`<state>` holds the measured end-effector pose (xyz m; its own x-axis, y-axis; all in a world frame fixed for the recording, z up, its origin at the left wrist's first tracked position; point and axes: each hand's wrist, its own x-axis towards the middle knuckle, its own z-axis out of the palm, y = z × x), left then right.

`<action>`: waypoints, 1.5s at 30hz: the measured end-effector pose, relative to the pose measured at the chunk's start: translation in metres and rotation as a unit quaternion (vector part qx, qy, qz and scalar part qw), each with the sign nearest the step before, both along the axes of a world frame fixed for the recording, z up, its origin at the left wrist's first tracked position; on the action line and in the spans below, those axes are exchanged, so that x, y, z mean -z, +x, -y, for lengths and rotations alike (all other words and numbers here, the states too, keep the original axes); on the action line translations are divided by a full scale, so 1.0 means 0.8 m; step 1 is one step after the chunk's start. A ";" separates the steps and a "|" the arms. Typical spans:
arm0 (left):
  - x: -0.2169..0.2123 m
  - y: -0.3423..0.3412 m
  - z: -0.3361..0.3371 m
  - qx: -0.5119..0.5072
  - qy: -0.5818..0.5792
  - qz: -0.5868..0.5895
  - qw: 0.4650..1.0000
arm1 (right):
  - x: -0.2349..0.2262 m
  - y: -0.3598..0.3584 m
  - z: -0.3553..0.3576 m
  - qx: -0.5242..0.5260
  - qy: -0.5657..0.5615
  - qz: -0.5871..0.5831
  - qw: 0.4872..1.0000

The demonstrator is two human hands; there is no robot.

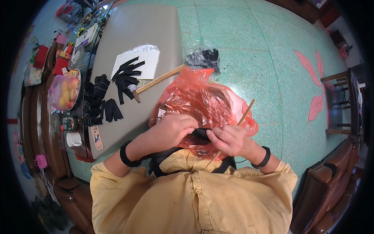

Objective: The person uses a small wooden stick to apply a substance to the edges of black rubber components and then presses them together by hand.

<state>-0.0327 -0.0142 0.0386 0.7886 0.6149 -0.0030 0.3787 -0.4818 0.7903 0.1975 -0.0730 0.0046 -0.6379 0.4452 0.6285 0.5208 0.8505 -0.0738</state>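
Black, pliable material, either cloth or rubber, makes up the dark piece [201,134] spanning the gap between the hands, in front of the waist. Left hand [175,128] pinches one end between thumb and curled fingers; right hand [229,139] is clenched on the other, thumb uppermost. Gripping from both ends appears to keep the piece spread and under control. Beneath and beyond it, a translucent red plastic bag [185,95] covers the lap, plausibly shielding the clothing; its contents cannot be made out clearly. A thin wooden stick [246,112] projects at the bag's right side. To the left, on a grey tabletop [136,25], fringed black strips [130,72] lie partly over a white sheet [151,58], their ends fanned apart, which keeps them distinct. Beside them rests a wooden-handled tool [161,79], its handle slanting towards the table edge, seemingly within easy reach. Further left are dark bundles [96,91], a white mug [73,139] and bagged fruit [66,91]. Green speckled flooring [245,35] extends right, bearing a pink leaf-shaped inlay [314,111]; a brown leather sofa [325,191] stands at lower right.
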 end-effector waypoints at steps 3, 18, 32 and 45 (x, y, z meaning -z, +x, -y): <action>0.003 0.001 -0.003 0.009 0.019 0.032 0.999 | 0.003 -0.001 0.001 -0.007 0.004 0.000 1.000; -0.001 0.005 0.000 -0.017 0.052 0.006 0.998 | 0.012 0.006 0.001 0.042 -0.009 -0.027 0.999; 0.023 0.007 0.002 -0.027 0.036 0.073 0.996 | 0.011 0.006 -0.006 0.018 0.042 -0.017 0.999; 0.025 0.011 0.004 -0.090 0.177 0.094 0.976 | 0.016 0.005 -0.003 0.119 -0.233 -0.282 0.923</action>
<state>-0.0239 -0.0174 0.0188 0.6339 0.6795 0.3694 0.3463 -0.6765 0.6500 0.2017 -0.0703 -0.0084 -0.1166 0.8363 0.5357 0.4560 0.5242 -0.7192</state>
